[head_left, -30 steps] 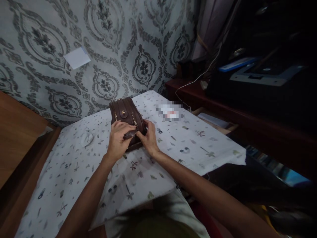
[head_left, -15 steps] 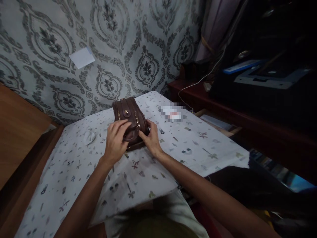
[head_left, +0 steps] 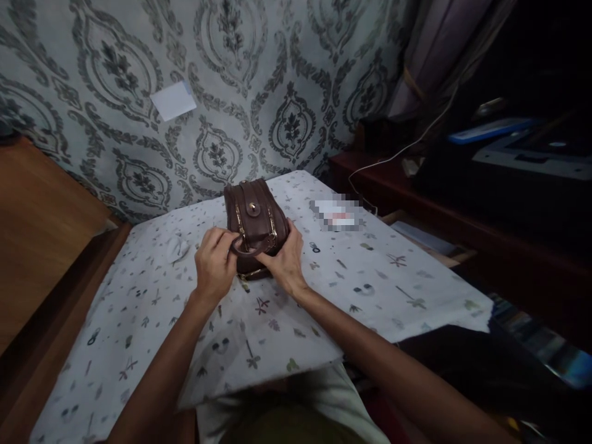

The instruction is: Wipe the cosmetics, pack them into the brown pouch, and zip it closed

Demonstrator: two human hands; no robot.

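Observation:
A brown leather handbag with gold zippers and a round gold stud lies on the patterned white cloth. At its near end a short looped handle sticks out toward me. My left hand is closed at the left end of this handle, its fingertips partly hidden by the curl of the hand. Along the bag's right side lie the fingers of my right hand, with the thumb against the near end by the handle, so the hand grips the bag's corner.
The white cloth covers the table. A crumpled white item lies left of the bag; a blurred-out pale item lies to the right. Beyond the right edge are an open drawer and a dark red desk with a white cable.
My left fingers have moved off the bag's top and closed on the handle, which is now raised. My right hand has moved farther around the side. The view has shifted slightly.

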